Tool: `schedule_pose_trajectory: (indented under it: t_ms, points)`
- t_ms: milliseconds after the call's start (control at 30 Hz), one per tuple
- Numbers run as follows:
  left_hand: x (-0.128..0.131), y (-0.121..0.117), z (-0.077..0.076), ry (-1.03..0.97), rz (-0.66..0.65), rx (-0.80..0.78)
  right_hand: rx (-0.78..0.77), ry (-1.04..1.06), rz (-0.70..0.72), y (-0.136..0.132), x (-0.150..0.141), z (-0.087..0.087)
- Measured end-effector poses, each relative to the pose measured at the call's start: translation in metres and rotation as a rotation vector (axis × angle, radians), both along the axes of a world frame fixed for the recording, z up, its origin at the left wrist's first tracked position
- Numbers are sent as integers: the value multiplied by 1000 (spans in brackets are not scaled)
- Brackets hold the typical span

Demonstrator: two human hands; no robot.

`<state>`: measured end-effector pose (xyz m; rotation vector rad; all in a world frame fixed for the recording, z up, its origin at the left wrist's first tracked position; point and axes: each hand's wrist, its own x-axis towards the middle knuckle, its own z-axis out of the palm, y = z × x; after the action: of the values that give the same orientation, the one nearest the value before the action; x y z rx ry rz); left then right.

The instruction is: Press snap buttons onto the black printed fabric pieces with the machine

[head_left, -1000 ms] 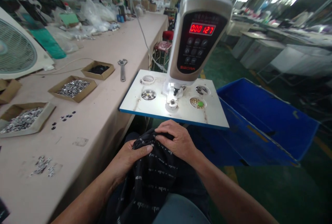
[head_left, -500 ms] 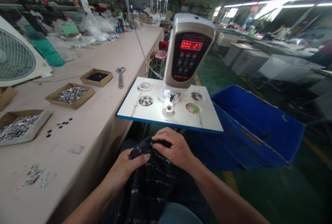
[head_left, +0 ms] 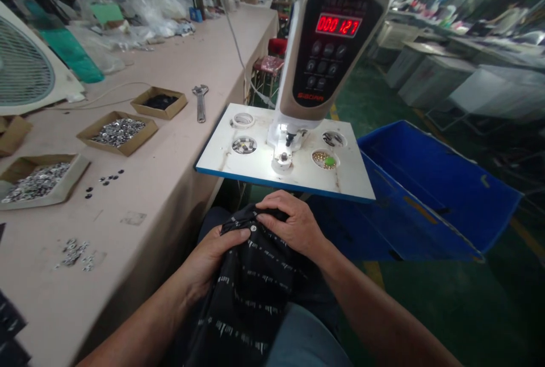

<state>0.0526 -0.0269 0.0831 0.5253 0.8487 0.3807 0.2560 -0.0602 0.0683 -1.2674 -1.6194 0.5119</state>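
Two bare hands grip the black cloth with rows of small white print, which is bunched over the lap, just in front of the white rectangular machine table with a blue edge. The left hand has its thumb and fingers clamped on the cloth, thumb beside a small round silver metal snap. The right hand pinches a gathered fold, thumb and fingers closed on the fabric.

Bare forearms, plain grey-blue shirt front and, as far as the dimness shows, dark trousers
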Motion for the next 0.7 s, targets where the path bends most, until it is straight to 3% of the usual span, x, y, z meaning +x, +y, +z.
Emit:
schedule_pose_trajectory:
  t_ms: [400, 567, 700]
  points:
    - [-4, -6, 6, -23, 114, -105, -376, 148, 42, 0, -13, -5]
    - [-7, -9, 7, -47, 128, -107, -590, 326, 108, -1, -18, -12]
    - [-15, -8, 6, -19, 82, -33, -766, 595, 223, -1, -23, -11]
